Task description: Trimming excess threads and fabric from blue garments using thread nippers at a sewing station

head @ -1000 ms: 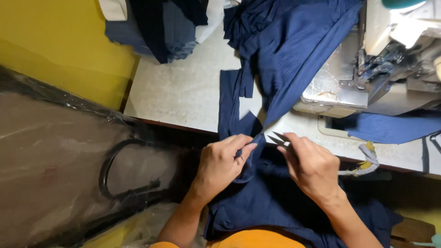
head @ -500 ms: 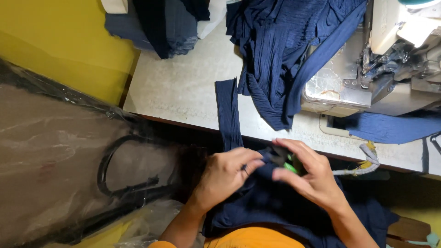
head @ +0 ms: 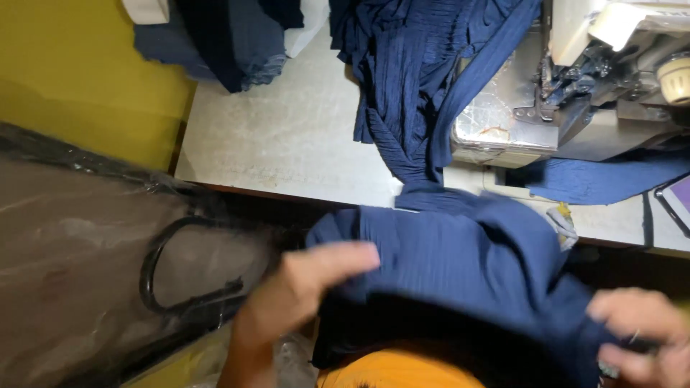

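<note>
A piece of navy ribbed fabric (head: 460, 266) is stretched wide between my two hands, just below the table's front edge. My left hand (head: 302, 294) grips its left edge, fingers laid over the top of the cloth. At the lower right corner, my right hand (head: 640, 338) is closed on the fabric's other end and looks blurred. The cloth runs up onto the table and joins a bunched navy garment (head: 417, 79) lying beside the sewing machine (head: 575, 79). No snips are visible in either hand.
The white table (head: 287, 136) carries a pile of dark blue cloth (head: 215, 36) at its far left corner. A navy strip (head: 611, 179) lies under the machine. A clear plastic sheet with a black loop (head: 180, 273) sits at my left, by a yellow wall (head: 72, 72).
My hands were close together, the right one holding small snips at the fabric. They have moved apart and pulled the navy cloth up and wide; the snips are out of sight.
</note>
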